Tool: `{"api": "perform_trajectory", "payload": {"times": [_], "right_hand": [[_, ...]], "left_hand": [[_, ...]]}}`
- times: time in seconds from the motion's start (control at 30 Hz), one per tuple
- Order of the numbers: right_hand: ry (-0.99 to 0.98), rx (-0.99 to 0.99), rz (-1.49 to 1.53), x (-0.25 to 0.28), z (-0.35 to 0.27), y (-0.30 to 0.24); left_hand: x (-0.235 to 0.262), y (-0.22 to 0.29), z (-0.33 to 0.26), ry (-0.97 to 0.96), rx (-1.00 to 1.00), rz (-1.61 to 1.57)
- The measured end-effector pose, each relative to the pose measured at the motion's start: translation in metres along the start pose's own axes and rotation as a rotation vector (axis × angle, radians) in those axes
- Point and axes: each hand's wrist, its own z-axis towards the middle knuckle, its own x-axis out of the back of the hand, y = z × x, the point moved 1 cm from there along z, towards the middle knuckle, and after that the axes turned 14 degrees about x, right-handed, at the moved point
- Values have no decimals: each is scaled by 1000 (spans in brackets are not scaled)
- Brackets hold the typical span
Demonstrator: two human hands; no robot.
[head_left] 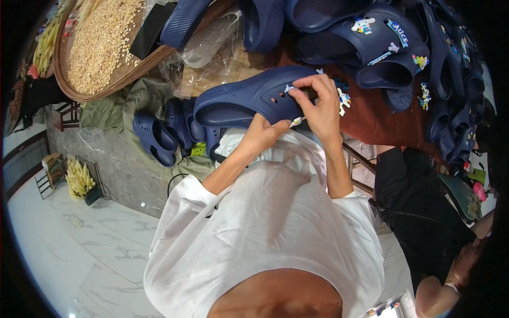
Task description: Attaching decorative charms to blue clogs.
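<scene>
A navy foam clog (233,95) with round holes in its upper is held up in front of my chest, toe to the right. My left hand (261,135) grips it at the foot opening, with some fingers hidden inside the shoe. Thumb and forefinger of my right hand (322,108) are closed at a small white and blue shoe charm (289,89) by one of the holes. Two holes beside it look bare. Another small light charm (296,121) shows at the clog's lower edge. Just right of my right hand is a cartoon charm (344,100).
Many navy clogs, some with charms (363,25), crowd the reddish-brown surface (371,119) at the right. A woven tray of pale kernels (101,47) and a black phone-like slab (151,32) lie upper left. Plain clogs (154,139) stand below. A person in black (424,212) is at right.
</scene>
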Motion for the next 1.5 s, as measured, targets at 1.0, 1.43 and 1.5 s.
{"api": "perform_trajectory", "payload": {"times": [1.0, 1.43, 1.5], "right_hand": [[126, 153, -208, -19, -10, 2], [106, 143, -104, -34, -12, 8], [174, 107, -62, -26, -20, 15]], "left_hand": [[8, 3, -2, -53, 36, -27], [30, -9, 0, 53, 67, -233], [40, -12, 2, 86, 126, -196]]}}
